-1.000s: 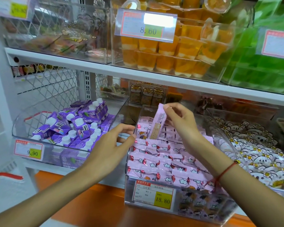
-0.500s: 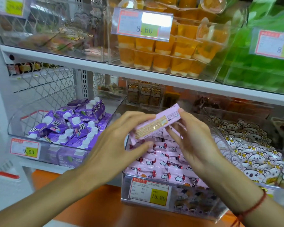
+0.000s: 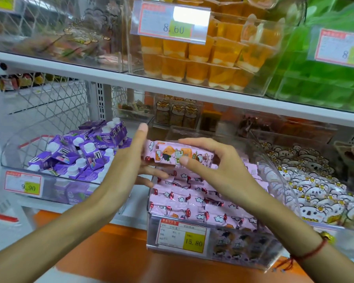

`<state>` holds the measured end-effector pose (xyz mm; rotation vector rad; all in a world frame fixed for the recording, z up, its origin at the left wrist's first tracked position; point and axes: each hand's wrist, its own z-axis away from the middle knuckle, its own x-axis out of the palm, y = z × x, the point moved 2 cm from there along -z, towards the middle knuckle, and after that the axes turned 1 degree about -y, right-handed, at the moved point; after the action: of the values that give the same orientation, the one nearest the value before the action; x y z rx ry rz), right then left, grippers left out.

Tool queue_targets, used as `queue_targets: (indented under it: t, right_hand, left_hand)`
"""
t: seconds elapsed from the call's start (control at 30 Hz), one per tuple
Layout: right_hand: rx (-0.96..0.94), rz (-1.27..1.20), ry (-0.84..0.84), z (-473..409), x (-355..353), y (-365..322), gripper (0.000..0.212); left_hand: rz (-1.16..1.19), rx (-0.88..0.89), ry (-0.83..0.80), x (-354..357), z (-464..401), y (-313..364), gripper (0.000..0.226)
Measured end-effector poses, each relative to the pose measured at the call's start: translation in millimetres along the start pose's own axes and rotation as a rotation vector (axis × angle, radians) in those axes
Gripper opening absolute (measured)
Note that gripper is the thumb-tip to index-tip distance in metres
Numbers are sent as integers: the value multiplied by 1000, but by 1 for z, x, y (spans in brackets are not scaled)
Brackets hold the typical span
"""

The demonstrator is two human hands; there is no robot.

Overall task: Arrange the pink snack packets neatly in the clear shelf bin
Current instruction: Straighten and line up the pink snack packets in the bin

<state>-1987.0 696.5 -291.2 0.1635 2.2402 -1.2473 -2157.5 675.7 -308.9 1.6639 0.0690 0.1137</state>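
A long pink snack packet (image 3: 172, 153) is held level above the clear shelf bin (image 3: 278, 174), printed side toward me. My right hand (image 3: 217, 168) pinches its right part between thumb and fingers. My left hand (image 3: 129, 168) has its fingers straight, flat against the packet's left end, some fingers reaching beneath it. Below, several pink packets (image 3: 192, 205) lie in rows inside the bin, filling it nearly to the front wall with its 15.80 price tag (image 3: 182, 235).
A bin of purple drink cartons (image 3: 80, 156) stands to the left, a bin of white koala-print packets (image 3: 307, 186) to the right. The white shelf board (image 3: 131, 80) above carries orange jelly cups (image 3: 202, 58) and green packs. An orange ledge (image 3: 110, 252) runs below.
The packet has been turned from its plain back, tilted, to level with the printed side facing me. My left hand went from gripping it to lying flat against its left end.
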Motion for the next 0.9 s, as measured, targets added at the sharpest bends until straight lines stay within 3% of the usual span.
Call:
queue_targets:
  t: [0.07, 0.13, 0.2, 0.3, 0.37, 0.43, 0.5, 0.6, 0.9]
  right_hand:
    - [36, -97, -22, -1, -1, 4, 28]
    - [73, -161, -26, -3, -3, 9, 26]
    - [84, -193, -37, -5, -2, 13, 27]
    - [117, -210, -18, -10, -3, 23, 37]
    - [148, -97, 84, -12, -11, 35, 36]
    - [127, 184, 126, -12, -17, 45, 19]
    - [129, 411, 7, -10, -16, 57, 17]
    - [142, 658, -288, -4, -8, 72, 38]
    - [149, 712, -336, -3, -10, 63, 40]
  left_hand:
    - [-153, 71, 15, -4, -3, 0, 68]
    - [-276, 258, 22, -6, -2, 1, 53]
    - [-257, 404, -47, -4, 1, 1, 30]
    - [-168, 456, -54, -9, -8, 3, 33]
    - [-172, 517, 37, -16, -16, 8, 31]
    - [-233, 547, 95, -19, -25, 11, 31]
    - [-347, 557, 91, -15, -33, 11, 32]
    - [-556, 554, 49, -7, -43, 8, 35]
    - [-1065, 531, -155, -6, -53, 15, 44]
